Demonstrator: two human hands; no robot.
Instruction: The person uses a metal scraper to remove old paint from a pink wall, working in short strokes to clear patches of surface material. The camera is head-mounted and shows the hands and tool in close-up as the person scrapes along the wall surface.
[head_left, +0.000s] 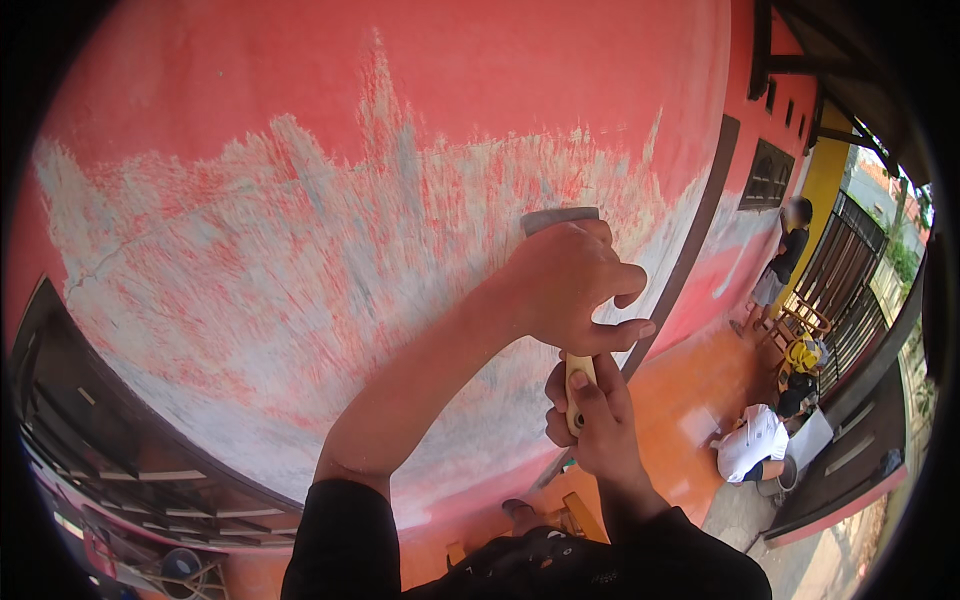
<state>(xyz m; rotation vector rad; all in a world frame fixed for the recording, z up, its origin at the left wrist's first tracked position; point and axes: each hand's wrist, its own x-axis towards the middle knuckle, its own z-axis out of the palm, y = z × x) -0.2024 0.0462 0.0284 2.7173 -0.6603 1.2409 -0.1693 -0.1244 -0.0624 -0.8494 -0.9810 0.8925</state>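
Observation:
A paint scraper (559, 218) lies with its wide metal blade against the painted wall (300, 247). My right hand (604, 427) grips its pale wooden handle (577, 401) from below, thumb along the side. Over the middle of the tool is my left hand (574, 281), its back towards me and its fingers bent onto the scraper behind the blade. The left thumb and one finger stick out to the right, apart from each other. Red paint covers the upper wall; around the blade the surface is streaked grey, cream and red. The left hand hides the scraper's middle.
A dark window frame (90, 420) opens at the lower left, and a brown post (682, 240) runs down on the right. A person (752, 442) crouches beside a bucket (780, 480). Another person (787, 247) stands at the far wall near chairs (799, 322). The floor (675, 397) is orange.

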